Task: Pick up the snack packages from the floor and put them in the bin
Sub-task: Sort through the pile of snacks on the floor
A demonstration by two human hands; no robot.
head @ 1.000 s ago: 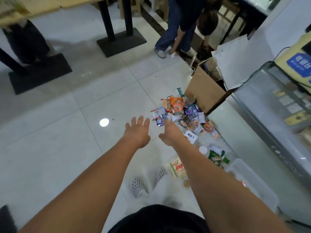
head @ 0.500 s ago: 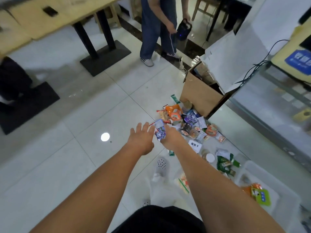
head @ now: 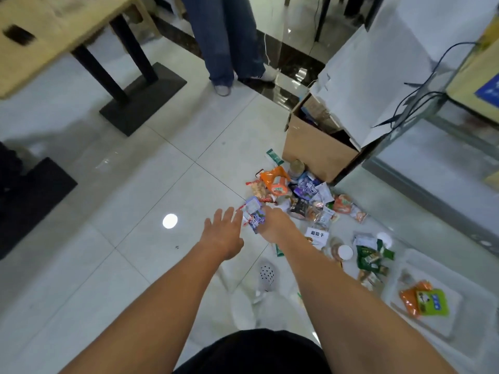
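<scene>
A heap of snack packages (head: 302, 195) lies on the white tiled floor in front of a cardboard box. My right hand (head: 274, 225) is closed on a small purple and white packet (head: 254, 214) at the heap's near left edge. Just left of that packet, my left hand (head: 224, 233) hovers with fingers spread and nothing in it. The clear plastic bin (head: 442, 265) sits on the floor at the lower right, holding an orange and a green package (head: 429, 302). More green packets (head: 371, 256) lie between the heap and the bin.
A brown cardboard box (head: 318, 147) stands behind the heap, against a glass counter (head: 445, 157) on the right. Another person's legs in jeans (head: 229, 44) stand at the top. Black table bases (head: 143, 95) are on the left. My white shoe (head: 267, 275) is below my hands.
My right hand has closed on the purple packet and lifted it off the heap. The view has shifted, bringing the bin into sight. The other person has straightened up.
</scene>
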